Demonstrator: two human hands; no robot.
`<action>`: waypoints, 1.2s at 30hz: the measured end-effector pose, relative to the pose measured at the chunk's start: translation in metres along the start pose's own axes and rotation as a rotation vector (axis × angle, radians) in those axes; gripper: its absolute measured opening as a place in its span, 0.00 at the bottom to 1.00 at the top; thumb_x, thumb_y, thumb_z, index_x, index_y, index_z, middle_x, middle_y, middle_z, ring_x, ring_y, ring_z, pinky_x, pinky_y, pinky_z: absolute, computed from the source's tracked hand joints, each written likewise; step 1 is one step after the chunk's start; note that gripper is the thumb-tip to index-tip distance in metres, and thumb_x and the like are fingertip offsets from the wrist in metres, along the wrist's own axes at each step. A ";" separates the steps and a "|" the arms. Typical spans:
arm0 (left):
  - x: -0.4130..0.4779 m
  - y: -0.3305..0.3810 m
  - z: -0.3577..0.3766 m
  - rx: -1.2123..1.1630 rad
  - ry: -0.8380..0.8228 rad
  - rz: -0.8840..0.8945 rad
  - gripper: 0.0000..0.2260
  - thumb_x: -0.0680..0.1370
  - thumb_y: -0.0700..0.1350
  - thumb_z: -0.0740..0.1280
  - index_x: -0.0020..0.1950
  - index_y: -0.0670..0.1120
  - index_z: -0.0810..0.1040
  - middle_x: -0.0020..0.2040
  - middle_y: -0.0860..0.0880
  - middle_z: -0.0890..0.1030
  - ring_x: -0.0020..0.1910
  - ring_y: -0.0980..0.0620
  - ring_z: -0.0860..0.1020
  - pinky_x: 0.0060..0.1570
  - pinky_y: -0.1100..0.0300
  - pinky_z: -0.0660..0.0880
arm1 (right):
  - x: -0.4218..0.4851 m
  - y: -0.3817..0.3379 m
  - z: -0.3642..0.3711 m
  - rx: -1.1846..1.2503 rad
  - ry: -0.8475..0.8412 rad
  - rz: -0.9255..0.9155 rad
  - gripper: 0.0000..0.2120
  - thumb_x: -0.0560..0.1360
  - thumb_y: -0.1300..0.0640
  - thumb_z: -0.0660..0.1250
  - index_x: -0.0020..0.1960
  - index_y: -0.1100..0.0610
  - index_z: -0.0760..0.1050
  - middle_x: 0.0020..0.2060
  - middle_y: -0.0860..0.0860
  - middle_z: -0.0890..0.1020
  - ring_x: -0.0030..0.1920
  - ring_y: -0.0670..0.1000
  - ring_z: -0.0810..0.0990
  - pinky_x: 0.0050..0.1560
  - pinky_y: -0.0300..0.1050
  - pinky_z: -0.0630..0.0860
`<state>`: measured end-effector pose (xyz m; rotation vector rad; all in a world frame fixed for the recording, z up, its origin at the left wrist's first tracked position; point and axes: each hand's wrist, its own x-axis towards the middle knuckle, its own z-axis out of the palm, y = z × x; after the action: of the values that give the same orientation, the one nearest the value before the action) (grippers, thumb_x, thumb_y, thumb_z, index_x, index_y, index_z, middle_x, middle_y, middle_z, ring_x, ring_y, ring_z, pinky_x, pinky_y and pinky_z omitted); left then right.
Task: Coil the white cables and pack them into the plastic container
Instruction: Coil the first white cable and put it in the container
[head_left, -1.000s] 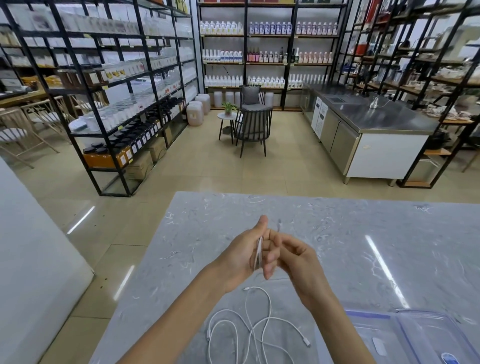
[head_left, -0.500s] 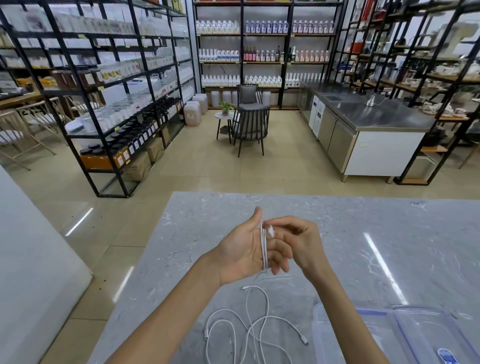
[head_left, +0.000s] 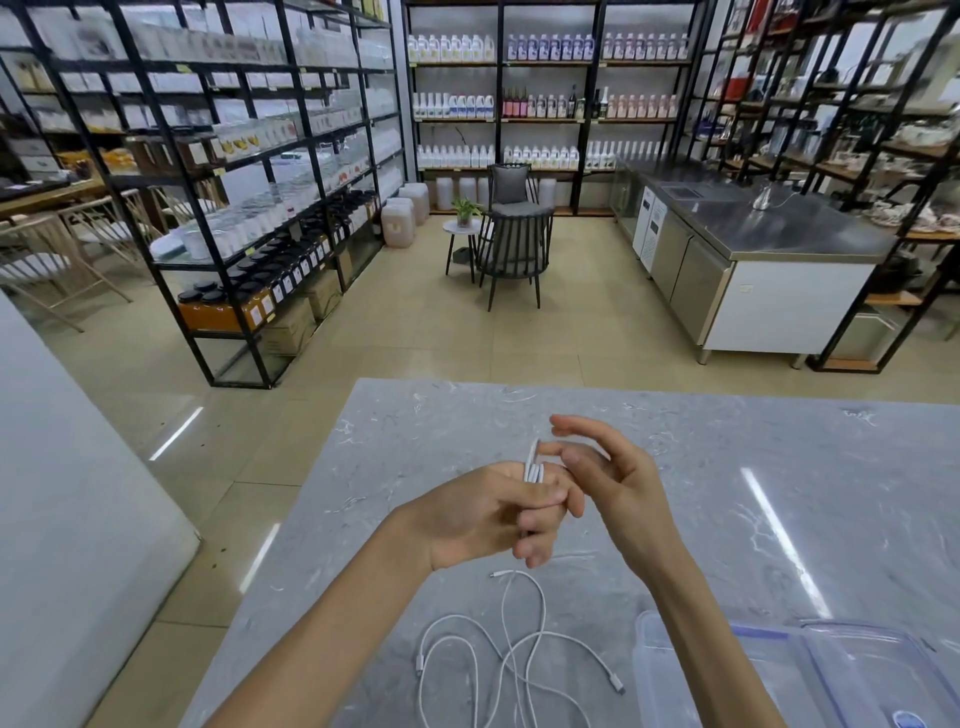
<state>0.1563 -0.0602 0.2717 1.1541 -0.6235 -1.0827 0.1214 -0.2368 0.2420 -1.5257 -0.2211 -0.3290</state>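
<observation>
Coil (head_left: 533, 467): only the top of a few white loops shows above the left hand (head_left: 478, 514); the rest is buried in the grip, so turn count and the cable ends can't be read.

Left hand is held above the table (head_left: 805, 467), back of the hand toward the camera. Its fingers are curled and clamped on the coil, with the thumb laid across the loops.

Right hand (head_left: 618, 483) sits just beside the coil on its right, wrist bent and palm facing left. Its fingers are apart and loosely bent, with the index raised highest. One fingertip reaches the top loop, but contact can't be confirmed. It grips nothing.

Loose cables (head_left: 524, 647): white tangle lying on the table below the hands, near the front edge. Two plugs are visible; the lower loops are cut off by the frame bottom, so cable count is unclear.

Container (head_left: 660, 670): clear plastic, bottom right on the table, right of the tangle. It is partly behind the right forearm and cropped by the frame. Contents are hard to make out.
</observation>
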 end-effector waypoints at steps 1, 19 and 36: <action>-0.001 0.002 0.000 0.009 -0.007 0.001 0.08 0.82 0.43 0.59 0.49 0.42 0.76 0.28 0.54 0.67 0.26 0.54 0.69 0.36 0.58 0.71 | 0.001 -0.001 0.002 -0.087 -0.019 -0.038 0.17 0.78 0.69 0.63 0.61 0.54 0.80 0.58 0.48 0.82 0.58 0.48 0.82 0.51 0.38 0.78; 0.012 0.000 -0.017 0.013 0.214 0.014 0.34 0.75 0.71 0.42 0.43 0.44 0.73 0.30 0.48 0.65 0.29 0.50 0.66 0.34 0.61 0.69 | -0.048 -0.052 0.022 -1.048 -0.036 -0.331 0.08 0.78 0.48 0.64 0.46 0.47 0.82 0.36 0.46 0.80 0.36 0.48 0.79 0.34 0.44 0.75; 0.006 0.013 0.023 -0.155 -0.103 0.025 0.36 0.73 0.75 0.43 0.41 0.44 0.70 0.29 0.50 0.65 0.28 0.52 0.66 0.34 0.58 0.69 | 0.022 -0.049 0.009 -0.291 0.047 -0.182 0.08 0.70 0.57 0.74 0.36 0.44 0.84 0.34 0.43 0.82 0.36 0.42 0.77 0.38 0.34 0.70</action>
<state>0.1434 -0.0744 0.2908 0.9591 -0.6211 -1.1546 0.1261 -0.2303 0.2961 -1.7869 -0.2854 -0.5606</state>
